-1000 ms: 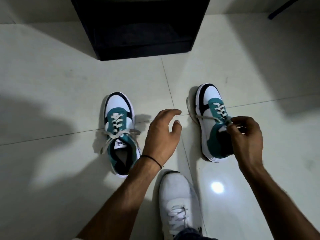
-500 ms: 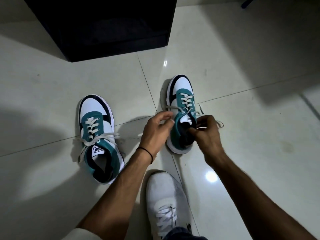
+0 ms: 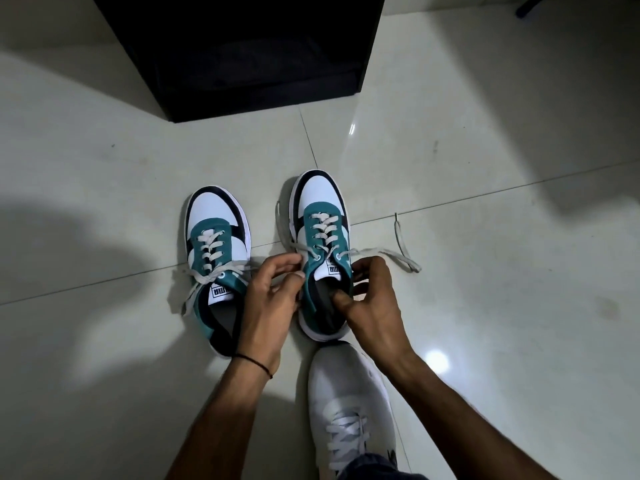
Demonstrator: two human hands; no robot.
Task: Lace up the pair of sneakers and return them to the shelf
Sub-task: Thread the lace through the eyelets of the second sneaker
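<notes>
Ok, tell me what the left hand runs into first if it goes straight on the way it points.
The right sneaker: the left hand points forward and slightly right, with its fingertips right at that sneaker's teal side. Whether they touch it is unclear.

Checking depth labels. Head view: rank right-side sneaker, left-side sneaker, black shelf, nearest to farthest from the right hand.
1. right-side sneaker, its collar pinched by the right hand.
2. left-side sneaker, across to the left.
3. black shelf, top of frame.
</notes>
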